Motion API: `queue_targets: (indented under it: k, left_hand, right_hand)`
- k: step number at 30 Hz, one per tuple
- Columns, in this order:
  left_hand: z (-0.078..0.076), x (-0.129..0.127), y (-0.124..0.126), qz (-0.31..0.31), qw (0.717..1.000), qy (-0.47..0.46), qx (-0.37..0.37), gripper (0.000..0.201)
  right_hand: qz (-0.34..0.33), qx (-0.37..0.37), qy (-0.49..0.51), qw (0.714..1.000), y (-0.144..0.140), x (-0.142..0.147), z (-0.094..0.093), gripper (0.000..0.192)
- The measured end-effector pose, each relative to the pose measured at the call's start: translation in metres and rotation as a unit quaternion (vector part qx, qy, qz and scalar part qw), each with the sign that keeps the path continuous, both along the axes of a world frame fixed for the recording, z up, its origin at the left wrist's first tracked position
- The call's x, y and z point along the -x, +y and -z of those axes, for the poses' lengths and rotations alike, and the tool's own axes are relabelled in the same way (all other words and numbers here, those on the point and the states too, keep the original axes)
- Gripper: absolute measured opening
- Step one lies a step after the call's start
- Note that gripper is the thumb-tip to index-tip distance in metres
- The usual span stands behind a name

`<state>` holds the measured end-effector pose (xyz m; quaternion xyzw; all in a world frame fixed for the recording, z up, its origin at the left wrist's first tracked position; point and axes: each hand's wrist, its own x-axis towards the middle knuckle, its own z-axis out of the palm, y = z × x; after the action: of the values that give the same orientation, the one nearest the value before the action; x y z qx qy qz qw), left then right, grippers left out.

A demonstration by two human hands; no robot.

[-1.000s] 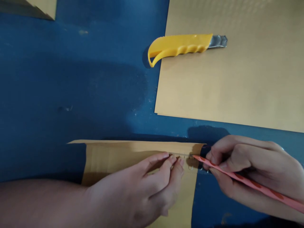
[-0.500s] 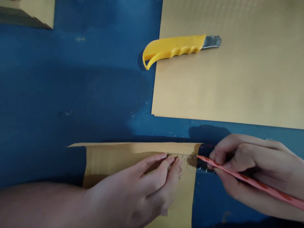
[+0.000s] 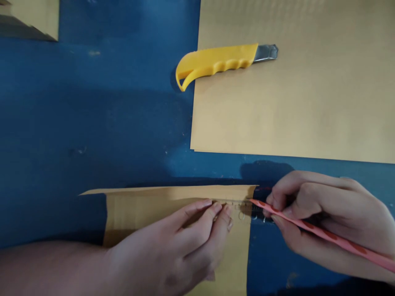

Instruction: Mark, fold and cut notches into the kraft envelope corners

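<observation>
Nothing shifts but the view: right hand (image 3: 324, 213), grip clamped on the pink pencil (image 3: 324, 235), marks folded paper (image 3: 173, 205) pinned under the left hand's (image 3: 173, 250) flat, unclosed fingers.

My desk (image 3: 92, 123) is a dark blue painted surface, scuffed with small pale specks. A large tan sheet of paper (image 3: 308, 107) lies flat on it and serves as my landmark. A yellow-handled utility knife (image 3: 216, 63) rests across that sheet's left edge, its curved tail hanging over bare blue, its metal tip on the sheet. Nearer to me than the sheet, apart from it by a strip of blue, lies a smaller tan piece of paper (image 3: 148, 201) with its far edge folded. Far to the sheet's left, at the desk's far corner, sits another tan piece (image 3: 33, 16), only partly in view.
</observation>
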<state>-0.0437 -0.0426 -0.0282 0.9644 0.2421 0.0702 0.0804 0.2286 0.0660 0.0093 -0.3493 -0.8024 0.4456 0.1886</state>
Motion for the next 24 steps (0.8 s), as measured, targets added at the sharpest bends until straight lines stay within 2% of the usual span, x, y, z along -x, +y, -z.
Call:
queue_targets:
  k: [9,16,24]
  left_hand:
    - [-0.0037,0.0001,-0.0005,0.003,1.0,0.007,0.0,0.064]
    - [0.0006,0.0012,-0.0011,0.007,1.0,-0.002,0.005,0.06]
    - [-0.0005,0.002,-0.0019,0.008,1.0,0.004,0.001,0.063]
  right_hand:
    - [0.003,0.008,0.001,1.0,-0.0009,-0.0006,-0.0024,0.023]
    - [-0.013,0.001,0.0,1.0,-0.0001,-0.0014,0.0001,0.023]
    - [0.001,-0.004,-0.004,1.0,-0.001,-0.0006,-0.0008,0.023]
